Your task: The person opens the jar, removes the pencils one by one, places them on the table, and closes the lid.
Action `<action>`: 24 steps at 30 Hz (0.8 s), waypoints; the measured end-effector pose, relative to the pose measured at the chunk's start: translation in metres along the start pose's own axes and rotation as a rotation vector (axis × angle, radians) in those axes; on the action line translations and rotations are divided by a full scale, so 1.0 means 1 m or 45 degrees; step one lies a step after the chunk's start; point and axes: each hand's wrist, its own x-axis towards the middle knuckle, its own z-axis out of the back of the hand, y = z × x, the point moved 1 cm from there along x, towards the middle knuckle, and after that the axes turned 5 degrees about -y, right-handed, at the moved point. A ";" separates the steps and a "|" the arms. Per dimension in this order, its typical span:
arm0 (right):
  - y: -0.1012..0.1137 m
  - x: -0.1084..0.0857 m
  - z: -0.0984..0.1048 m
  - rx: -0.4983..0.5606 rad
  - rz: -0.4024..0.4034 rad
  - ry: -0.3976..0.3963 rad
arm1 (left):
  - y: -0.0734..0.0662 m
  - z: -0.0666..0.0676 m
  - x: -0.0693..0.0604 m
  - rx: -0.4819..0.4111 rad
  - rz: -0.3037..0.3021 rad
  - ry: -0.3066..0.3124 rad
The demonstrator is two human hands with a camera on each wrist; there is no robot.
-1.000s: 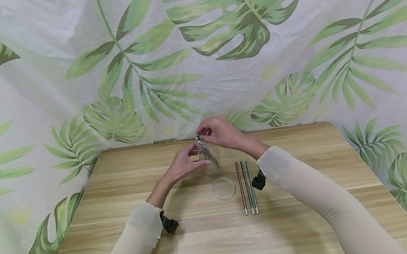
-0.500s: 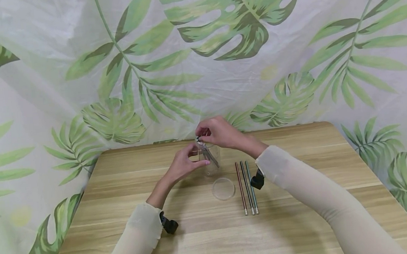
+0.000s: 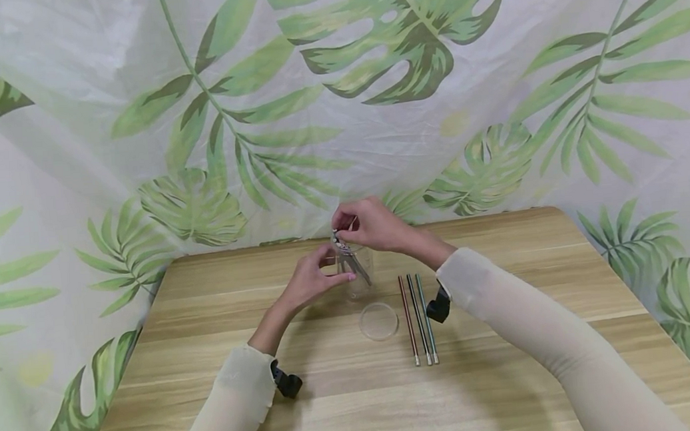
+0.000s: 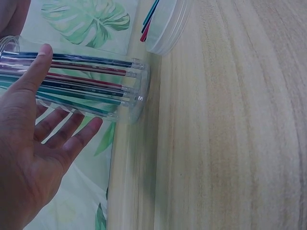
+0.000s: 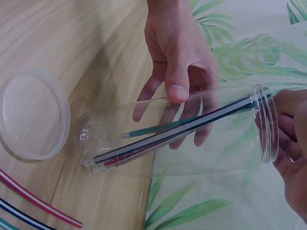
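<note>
A clear plastic jar (image 5: 206,165) stands upright near the table's far edge, with several striped pencils (image 3: 357,268) leaning inside it. My left hand (image 3: 310,279) is round its side, thumb in front and fingers behind; in the left wrist view the same hand (image 4: 33,129) shows its fingers spread and slightly bent. At the jar's mouth, my right hand (image 3: 372,225) pinches the top of a pencil between thumb and fingers. In the right wrist view that hand (image 5: 292,139) partly hides the rim. A teal pencil (image 5: 158,128) has its lower end above the others' ends.
A round clear lid (image 3: 379,322) lies on the wooden table (image 3: 346,409) just in front of the jar. To its right lie a red pencil (image 3: 409,321), a dark pencil (image 3: 420,320) and a teal pencil (image 3: 428,320), side by side. A leaf-patterned cloth (image 3: 377,153) hangs behind the table.
The pencil tops under my right fingertips have shifted slightly and sit a little lower at the jar's mouth than a second ago. Both hands stay in nearly the same place.
</note>
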 end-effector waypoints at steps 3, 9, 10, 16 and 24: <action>-0.001 -0.002 0.001 0.080 0.002 -0.022 | 0.000 0.000 0.000 -0.001 0.000 0.001; -0.004 -0.006 0.004 0.218 -0.043 -0.083 | 0.000 0.000 0.001 -0.029 -0.006 0.004; -0.005 -0.007 0.005 0.235 -0.051 -0.098 | 0.001 -0.001 0.001 -0.027 -0.006 0.005; -0.008 -0.011 0.007 0.332 -0.053 -0.208 | 0.003 -0.001 0.001 -0.027 -0.009 0.005; -0.011 -0.014 0.014 0.436 -0.066 -0.354 | 0.004 -0.002 0.001 -0.048 -0.027 -0.006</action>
